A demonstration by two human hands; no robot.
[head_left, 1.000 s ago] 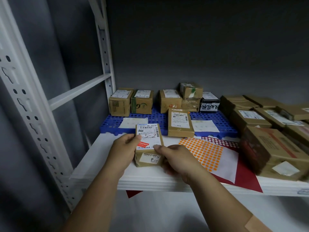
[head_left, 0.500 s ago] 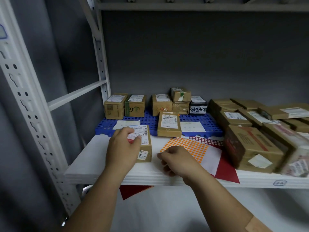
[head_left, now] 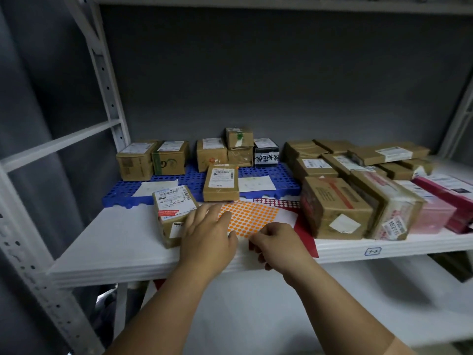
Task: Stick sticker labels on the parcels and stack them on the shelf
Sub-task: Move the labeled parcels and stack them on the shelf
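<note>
A small brown parcel (head_left: 172, 211) with a white shipping label lies flat on the white shelf (head_left: 115, 242) near its front edge. My left hand (head_left: 207, 237) rests to its right, fingers spread flat over the left edge of the orange dot sticker sheet (head_left: 249, 217). My right hand (head_left: 277, 243) has curled fingers pinching at the sheet's near edge; whether a sticker is between them I cannot tell. A red dot sticker sheet (head_left: 276, 201) shows just behind the orange one.
A blue plastic pallet (head_left: 258, 172) at the back carries several brown parcels (head_left: 221, 185). More brown and pink boxes (head_left: 335, 206) crowd the right side. A white upright post (head_left: 107, 80) stands at the left. Red paper (head_left: 307, 239) lies under the sheets.
My left hand let go of the small parcel and moved right onto the orange sheet. My right hand shifted to the sheet's near edge. The view tilted upward.
</note>
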